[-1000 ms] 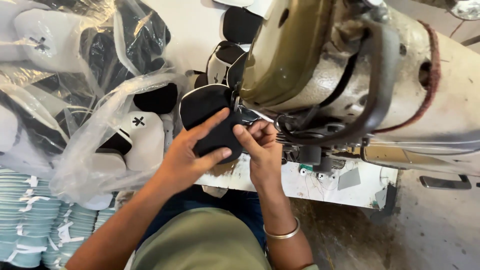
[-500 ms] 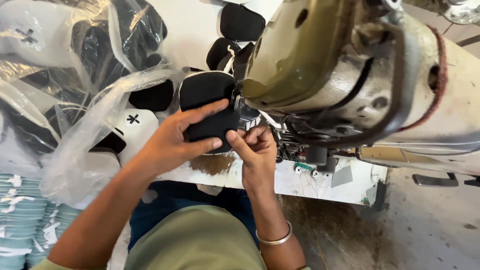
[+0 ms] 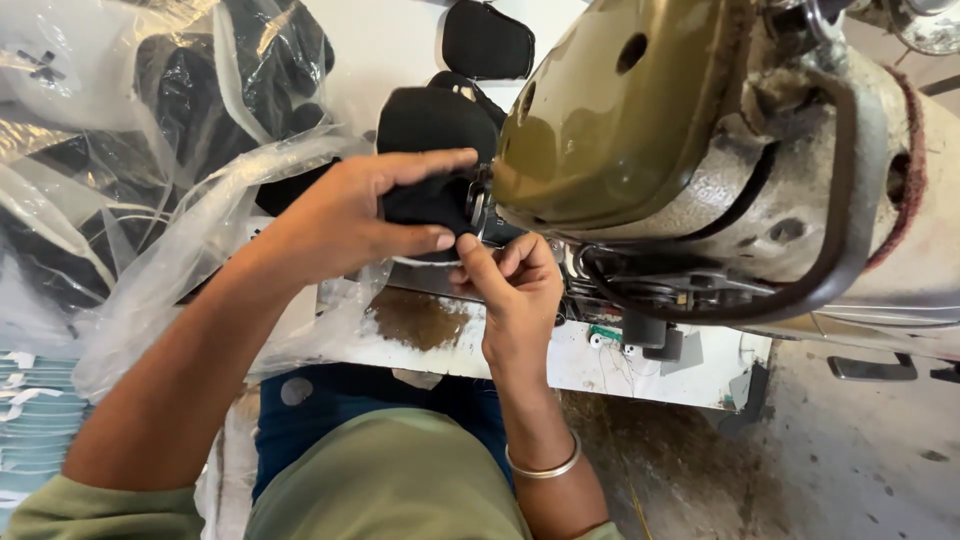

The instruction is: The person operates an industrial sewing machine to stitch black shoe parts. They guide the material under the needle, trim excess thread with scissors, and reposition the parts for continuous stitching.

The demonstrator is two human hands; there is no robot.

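Farthest out beyond our left hand we see clear plastic bags (image 3: 150,180) stuffed with black and white pieces, their loose film trailing down past our left forearm. Below that forearm, at the edge of view, lies a stack of pale blue-green pieces (image 3: 30,420). Our left hand (image 3: 350,215) is clamped on a black fabric piece (image 3: 425,150) — thumb along its near edge, fingers (image 3: 430,160) stretched across its top — and the piece sits right at our fingertips, pressed up against the needle end of the sewing machine (image 3: 700,160). Beyond those fingertips, further up the white table (image 3: 640,360), another black piece (image 3: 487,40) lies apart from the one we hold. Just beside the left thumb, our right hand (image 3: 515,295) is curled, its fingertips pinching at the lower edge of the held piece, directly under the machine's olive-green head; exactly what sits between those fingertips we cannot tell. A thin metal bangle (image 3: 545,468) rings the right wrist. To the right of that hand the worn grey body of the machine spreads out — a dark belt looping across it.
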